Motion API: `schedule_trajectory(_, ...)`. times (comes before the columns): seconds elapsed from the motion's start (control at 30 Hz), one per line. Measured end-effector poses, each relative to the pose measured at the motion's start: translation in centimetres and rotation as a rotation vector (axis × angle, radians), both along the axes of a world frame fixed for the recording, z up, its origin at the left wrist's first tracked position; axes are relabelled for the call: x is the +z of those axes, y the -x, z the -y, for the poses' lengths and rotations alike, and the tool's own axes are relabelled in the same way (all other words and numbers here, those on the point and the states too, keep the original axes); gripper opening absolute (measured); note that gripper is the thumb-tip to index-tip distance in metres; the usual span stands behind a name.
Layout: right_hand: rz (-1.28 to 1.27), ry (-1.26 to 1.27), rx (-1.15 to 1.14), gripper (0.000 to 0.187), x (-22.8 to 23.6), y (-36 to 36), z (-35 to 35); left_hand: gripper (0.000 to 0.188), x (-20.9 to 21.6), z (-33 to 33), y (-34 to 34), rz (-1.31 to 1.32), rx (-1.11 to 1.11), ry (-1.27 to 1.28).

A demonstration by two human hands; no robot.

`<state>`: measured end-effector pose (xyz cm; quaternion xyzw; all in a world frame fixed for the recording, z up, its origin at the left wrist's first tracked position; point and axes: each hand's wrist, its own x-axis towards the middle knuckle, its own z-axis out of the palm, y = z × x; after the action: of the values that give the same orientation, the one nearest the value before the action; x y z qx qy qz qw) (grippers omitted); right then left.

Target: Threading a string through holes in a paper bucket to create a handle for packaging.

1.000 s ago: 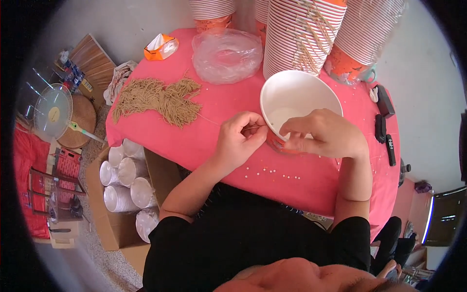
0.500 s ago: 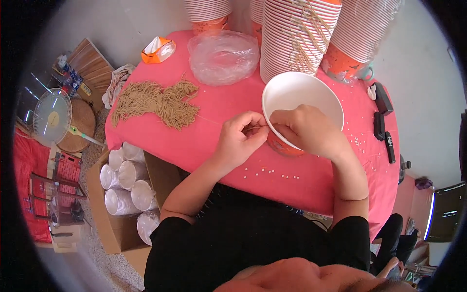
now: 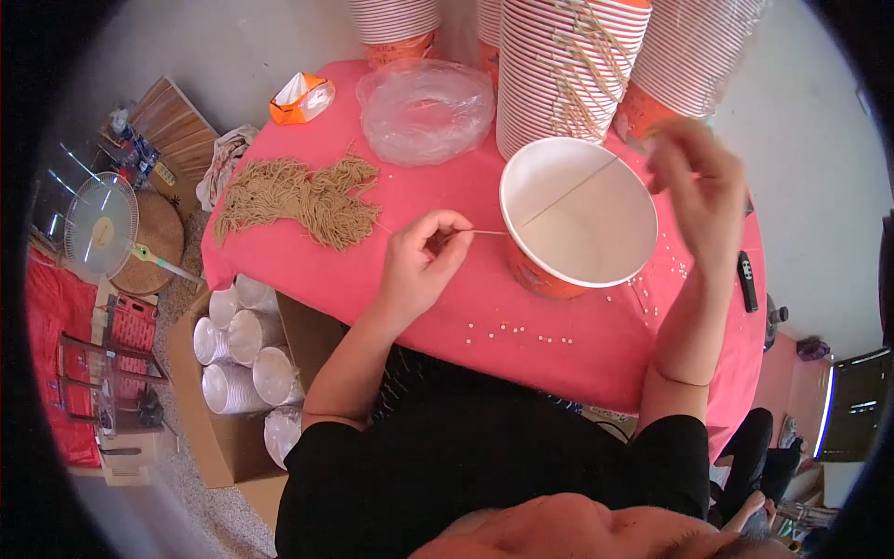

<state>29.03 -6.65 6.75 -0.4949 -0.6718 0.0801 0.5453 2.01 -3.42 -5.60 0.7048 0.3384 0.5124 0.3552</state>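
Observation:
A white paper bucket (image 3: 643,244) with an orange outside stands on the pink-covered table, its open mouth tilted toward me. A thin tan string (image 3: 570,191) runs through the left side of its wall. Outside the bucket, my left hand (image 3: 421,265) pinches one end between thumb and fingers. My right hand (image 3: 698,191), smeared by motion, is raised beyond the bucket's right rim, closed on the other end. Across the mouth the string is drawn straight. A loose pile of similar tan strings (image 3: 298,200) lies to the left.
Behind stands a tall stack of buckets (image 3: 533,88) with strings hanging on it. A clear plastic bag (image 3: 426,112) and an orange tissue pack (image 3: 303,97) lie at the back left. Small white discs (image 3: 518,331) dot the table. A carton (image 3: 223,452) of wrapped white cups is at lower left.
My right hand has come out of the bucket and moved up and right, drawing the string across its mouth. My left hand has moved left, away from the bucket wall.

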Motion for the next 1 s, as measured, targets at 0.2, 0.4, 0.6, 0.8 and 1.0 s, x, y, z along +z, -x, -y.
schedule_trajectory(0.2, -0.530, -0.389, 0.095, 0.026, 2.0, -5.8, 1.2, 0.005, -1.0, -0.3, 2.0, 0.042, 0.000, 0.137)
schedule_trajectory(0.4, -0.830, -0.338, 0.964, 0.029, 2.7, -9.4, 1.5, 0.007, 0.2, 0.0, 3.5, 0.156, -0.238, 0.406)
schedule_trajectory(0.6, -0.371, -0.161, 1.443, 0.014, 3.2, -7.9, 1.6, 0.018, 0.9, 0.6, 4.0, 0.363, -0.642, 0.523)
schedule_trajectory(0.8, 0.148, 0.194, 0.806, 0.014, 2.9, -3.1, 3.5, 0.022, 3.2, 1.7, 2.5, 0.458, -0.852, 0.518)
schedule_trajectory(1.0, 0.654, 0.345, 0.498, 0.021, -0.4, 0.4, 0.6, 0.020, 2.9, 2.5, 1.0, 0.245, -0.463, 0.253)
